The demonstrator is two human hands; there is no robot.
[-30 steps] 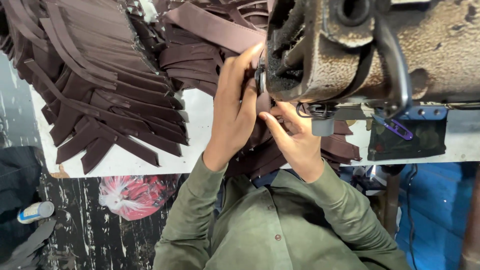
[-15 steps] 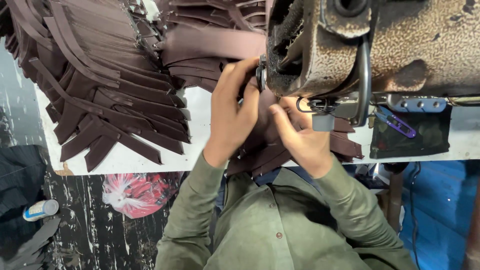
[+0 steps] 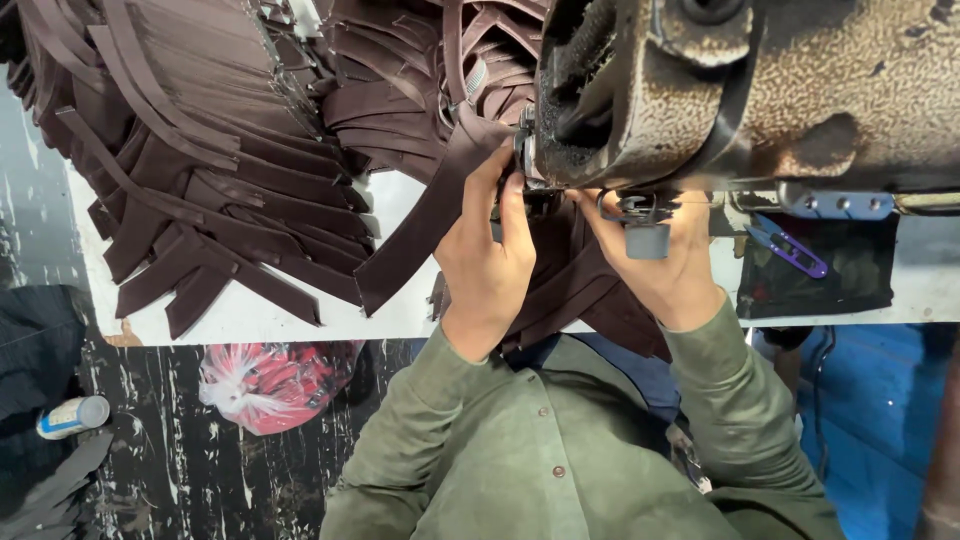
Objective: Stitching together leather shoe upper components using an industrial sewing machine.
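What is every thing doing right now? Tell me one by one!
left hand: fingers up at the machine, pressing a brown strip
right hand: under the sewing machine, fingers hidden
brown strips pile: fanned out, lying flat
purple snips: lying unused
red bag: on the floor

On the dark floor below the desk point(image 3: 250, 318) edge lies a knotted red and white plastic bag point(image 3: 268, 385), and further left, near the picture's edge, a small white can point(image 3: 72, 417) with a blue end lies on its side.
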